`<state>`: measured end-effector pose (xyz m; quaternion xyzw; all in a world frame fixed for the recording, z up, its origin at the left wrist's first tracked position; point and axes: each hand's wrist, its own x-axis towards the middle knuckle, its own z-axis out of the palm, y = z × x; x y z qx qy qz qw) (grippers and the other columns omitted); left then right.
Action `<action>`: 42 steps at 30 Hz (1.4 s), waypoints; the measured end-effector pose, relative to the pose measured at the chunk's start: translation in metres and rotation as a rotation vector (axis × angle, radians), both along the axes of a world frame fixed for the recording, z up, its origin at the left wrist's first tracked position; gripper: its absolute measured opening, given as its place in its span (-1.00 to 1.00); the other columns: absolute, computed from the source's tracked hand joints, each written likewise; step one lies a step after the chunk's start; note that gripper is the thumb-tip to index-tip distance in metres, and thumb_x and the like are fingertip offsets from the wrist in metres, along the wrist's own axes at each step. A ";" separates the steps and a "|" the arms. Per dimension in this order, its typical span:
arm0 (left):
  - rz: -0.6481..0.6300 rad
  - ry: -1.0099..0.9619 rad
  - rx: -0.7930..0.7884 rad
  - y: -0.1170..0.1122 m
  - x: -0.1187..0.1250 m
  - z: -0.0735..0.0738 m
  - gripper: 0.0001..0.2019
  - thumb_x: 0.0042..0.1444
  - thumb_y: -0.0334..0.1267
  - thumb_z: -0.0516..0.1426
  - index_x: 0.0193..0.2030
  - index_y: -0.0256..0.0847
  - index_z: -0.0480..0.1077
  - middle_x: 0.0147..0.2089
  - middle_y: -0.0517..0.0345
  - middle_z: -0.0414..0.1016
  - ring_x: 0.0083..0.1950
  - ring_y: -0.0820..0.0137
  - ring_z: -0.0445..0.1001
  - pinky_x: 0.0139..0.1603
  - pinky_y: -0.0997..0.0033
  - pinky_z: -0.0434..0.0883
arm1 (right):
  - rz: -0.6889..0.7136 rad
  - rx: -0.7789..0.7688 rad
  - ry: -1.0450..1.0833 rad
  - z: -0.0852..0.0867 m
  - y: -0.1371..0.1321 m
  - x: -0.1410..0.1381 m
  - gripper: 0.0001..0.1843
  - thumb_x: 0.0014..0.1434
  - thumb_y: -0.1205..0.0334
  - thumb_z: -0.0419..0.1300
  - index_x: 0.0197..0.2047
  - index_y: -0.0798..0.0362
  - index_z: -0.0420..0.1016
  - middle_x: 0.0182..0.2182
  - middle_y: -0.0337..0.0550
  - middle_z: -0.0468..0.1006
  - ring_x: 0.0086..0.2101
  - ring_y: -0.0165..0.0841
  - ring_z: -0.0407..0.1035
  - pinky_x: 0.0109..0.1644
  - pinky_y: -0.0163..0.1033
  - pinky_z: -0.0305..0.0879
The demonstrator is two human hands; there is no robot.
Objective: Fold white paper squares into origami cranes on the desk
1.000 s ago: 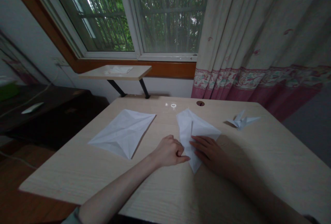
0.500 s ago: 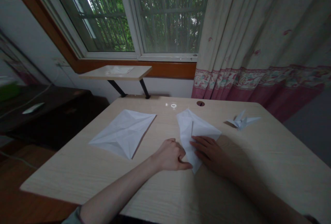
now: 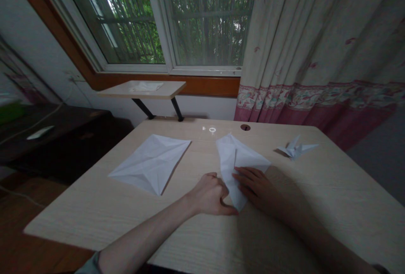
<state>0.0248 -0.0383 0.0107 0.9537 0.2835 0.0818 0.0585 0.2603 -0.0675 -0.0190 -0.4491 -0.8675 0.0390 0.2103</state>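
A partly folded sheet of white paper (image 3: 248, 152) lies flat, its narrow tip toward me and a vertical flap edge down its middle. My left hand (image 3: 210, 194) is closed against its left edge, fingers curled under and the thumb stretched to the near tip. Whether the curled fingers pinch the edge is hidden. My right hand (image 3: 257, 187) rests flat on the paper's right side, fingers stretched out and slightly apart. Left of my hands lies a second white sheet (image 3: 152, 160), unfolded and creased. A folded paper crane (image 3: 295, 149) stands at the right.
The light wooden table (image 3: 196, 240) has a round dark cable hole (image 3: 245, 127) at its far edge. A small raised shelf (image 3: 120, 90) at the back left carries white paper (image 3: 146, 86). Behind are a window and a curtain (image 3: 284, 63).
My left hand has slid slightly toward me, its thumb moving down to the paper's near tip. My right hand and the paper have stayed in place.
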 end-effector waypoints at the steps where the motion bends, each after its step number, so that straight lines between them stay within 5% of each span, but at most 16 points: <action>1: -0.009 -0.009 0.004 0.001 -0.001 -0.001 -0.47 -0.03 0.23 0.29 -0.65 -0.20 0.37 -0.59 0.22 0.49 -0.47 0.36 0.49 -0.28 0.34 0.29 | 0.000 -0.008 -0.005 0.001 0.000 0.000 -0.58 0.37 0.26 0.05 0.25 -0.11 0.42 0.23 -0.13 0.44 0.18 -0.16 0.33 0.26 0.05 0.28; 5: -0.076 -0.072 -0.002 0.007 -0.005 -0.003 -0.45 0.05 0.21 0.27 -0.64 -0.21 0.31 -0.59 0.26 0.46 -0.48 0.42 0.47 -0.28 0.37 0.27 | 0.013 -0.028 -0.031 0.005 0.000 -0.001 -0.59 0.39 0.23 0.03 0.25 -0.02 0.42 0.23 -0.04 0.44 0.18 -0.14 0.31 0.25 0.09 0.29; 11: -0.092 -0.241 0.071 0.015 -0.011 0.002 -0.58 0.36 -0.10 0.04 -0.53 -0.21 0.32 -0.50 0.20 0.45 -0.38 0.41 0.46 -0.19 0.36 0.31 | 0.021 -0.015 -0.025 0.003 0.002 -0.001 -0.58 0.39 0.24 0.02 0.25 -0.05 0.42 0.21 -0.05 0.45 0.17 -0.16 0.32 0.23 0.10 0.31; 19: -0.072 -0.305 0.016 0.020 -0.013 -0.003 -0.81 0.34 -0.29 0.01 -0.04 -0.22 0.43 -0.12 0.04 0.56 -0.05 0.29 0.51 0.02 0.31 0.42 | 0.012 0.000 0.006 -0.004 0.003 0.002 -0.59 0.37 0.27 0.04 0.23 -0.09 0.44 0.20 -0.08 0.47 0.17 -0.17 0.34 0.24 0.10 0.31; 42: -0.106 -0.401 0.031 0.020 -0.017 -0.001 -0.72 0.27 -0.41 0.03 0.05 -0.19 0.44 0.02 0.05 0.53 0.04 0.29 0.45 0.08 0.27 0.41 | -0.069 0.070 0.060 -0.007 0.005 0.007 -0.61 0.39 0.27 0.00 0.21 -0.04 0.46 0.16 -0.07 0.51 0.15 -0.18 0.38 0.25 0.09 0.33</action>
